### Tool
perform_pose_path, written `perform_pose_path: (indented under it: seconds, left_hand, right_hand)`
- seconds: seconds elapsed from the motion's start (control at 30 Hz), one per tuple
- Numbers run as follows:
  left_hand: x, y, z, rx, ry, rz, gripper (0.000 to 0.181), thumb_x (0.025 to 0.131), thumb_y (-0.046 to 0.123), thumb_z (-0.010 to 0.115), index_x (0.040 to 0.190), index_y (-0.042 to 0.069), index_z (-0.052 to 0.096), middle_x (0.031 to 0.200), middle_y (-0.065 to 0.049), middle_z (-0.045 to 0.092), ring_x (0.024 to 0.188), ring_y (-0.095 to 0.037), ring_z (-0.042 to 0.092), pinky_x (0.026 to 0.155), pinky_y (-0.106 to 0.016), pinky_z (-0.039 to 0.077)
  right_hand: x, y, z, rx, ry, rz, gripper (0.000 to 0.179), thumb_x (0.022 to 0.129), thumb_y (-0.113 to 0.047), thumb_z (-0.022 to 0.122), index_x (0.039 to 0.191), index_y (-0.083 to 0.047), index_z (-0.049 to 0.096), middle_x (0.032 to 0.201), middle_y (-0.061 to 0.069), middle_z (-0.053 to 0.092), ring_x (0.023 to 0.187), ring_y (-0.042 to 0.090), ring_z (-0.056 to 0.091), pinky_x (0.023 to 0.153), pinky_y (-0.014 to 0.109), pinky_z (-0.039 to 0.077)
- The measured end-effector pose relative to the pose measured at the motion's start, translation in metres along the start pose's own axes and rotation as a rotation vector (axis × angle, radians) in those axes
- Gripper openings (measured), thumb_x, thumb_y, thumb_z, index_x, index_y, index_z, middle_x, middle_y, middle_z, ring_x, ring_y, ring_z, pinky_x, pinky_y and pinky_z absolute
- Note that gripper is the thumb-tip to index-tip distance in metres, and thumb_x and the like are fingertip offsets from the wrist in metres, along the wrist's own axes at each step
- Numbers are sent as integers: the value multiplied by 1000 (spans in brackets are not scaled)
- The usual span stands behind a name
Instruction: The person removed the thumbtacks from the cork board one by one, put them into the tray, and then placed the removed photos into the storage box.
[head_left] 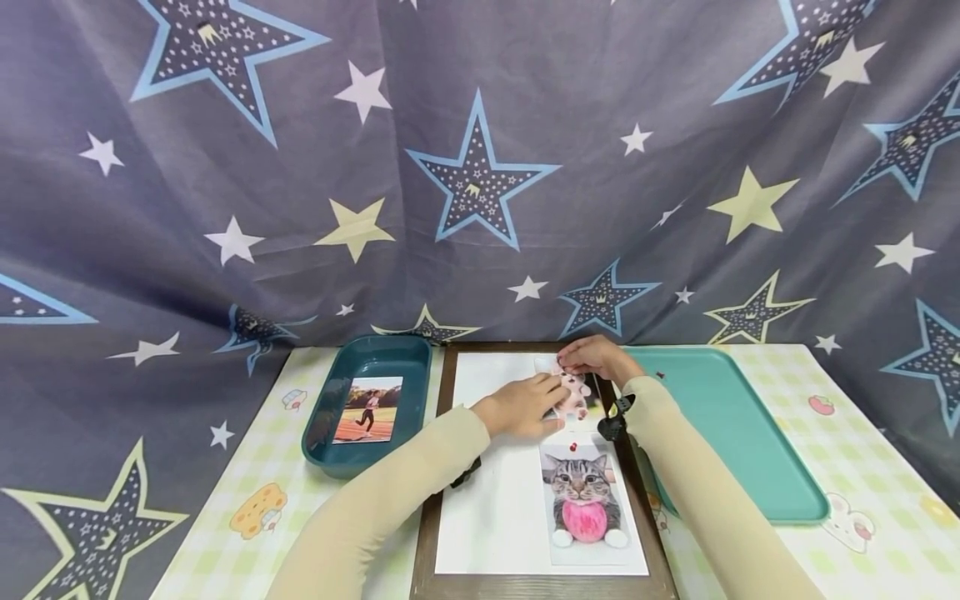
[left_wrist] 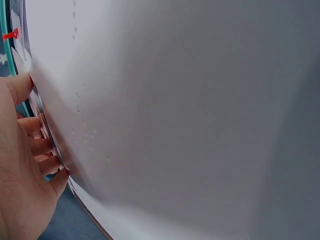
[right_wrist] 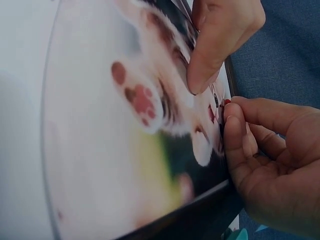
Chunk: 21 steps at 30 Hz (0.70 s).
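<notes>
Across the upper right of a white board [head_left: 487,517] in a brown wooden frame lies a photo of a light-furred kitten [right_wrist: 162,80]. My left hand [head_left: 525,407] presses its fingertips on this photo, fingers spread and nearly straight. At the photo's far edge, my right hand [head_left: 596,358] pinches a red push pin [right_wrist: 228,101] between thumb and fingertip; most of the pin is hidden by the fingers. Nearer on the board is a photo of a tabby cat with a pink ball [head_left: 583,508]. Another red push pin [head_left: 573,447] stands at that photo's top edge.
Left of the board stands a deep dark-teal basin [head_left: 318,433] with a photo of a runner [head_left: 367,410] in it. A flat green tray [head_left: 738,442] lies to the right, a small red pin [head_left: 660,374] near its far left corner. A star-patterned curtain [head_left: 480,50] hangs behind.
</notes>
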<state>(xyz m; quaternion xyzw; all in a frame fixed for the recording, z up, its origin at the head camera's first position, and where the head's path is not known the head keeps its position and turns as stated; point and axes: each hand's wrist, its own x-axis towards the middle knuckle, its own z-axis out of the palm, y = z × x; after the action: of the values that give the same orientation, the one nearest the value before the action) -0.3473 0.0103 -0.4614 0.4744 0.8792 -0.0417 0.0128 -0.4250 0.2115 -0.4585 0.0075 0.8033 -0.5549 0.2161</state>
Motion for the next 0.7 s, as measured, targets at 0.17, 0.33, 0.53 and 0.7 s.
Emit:
perform_pose_path:
  seconds: [0.17, 0.33, 0.53, 0.7]
  left_hand:
    - [0, 1, 0, 2, -16, -9, 56, 106, 46, 43, 152, 14, 43, 153, -7, 44, 144, -24, 42, 121, -32, 37]
    - [0, 1, -3, 21, -19, -9, 57, 106, 46, 43, 152, 13, 43, 154, -8, 44, 144, -25, 42, 121, -33, 37]
    - [0, 1, -2, 22, -22, -15, 59, 105, 47, 44, 153, 13, 42, 154, -9, 43, 145, -25, 41, 121, -33, 36]
    - [1, 1, -2, 14, -23, -15, 58, 105, 46, 44, 153, 13, 42, 155, -9, 43, 145, -25, 41, 122, -33, 36]
  right_hand:
    - [-4, -1, 1, 13, -6, -6, 31, 99, 2, 59, 126, 17, 58, 82, -3, 69, 73, 6, 62, 73, 20, 55]
    - [-5, -2, 2, 43, 8, -9, 30, 99, 4, 58, 126, 18, 58, 81, -2, 69, 72, 6, 63, 72, 19, 55]
    - [-5, -2, 3, 55, 14, -7, 30, 98, 3, 59, 124, 17, 59, 78, -3, 69, 71, 5, 63, 70, 18, 55]
    - [-5, -1, 2, 53, 15, -3, 29, 98, 3, 60, 124, 17, 59, 78, -3, 69, 71, 5, 63, 70, 18, 55]
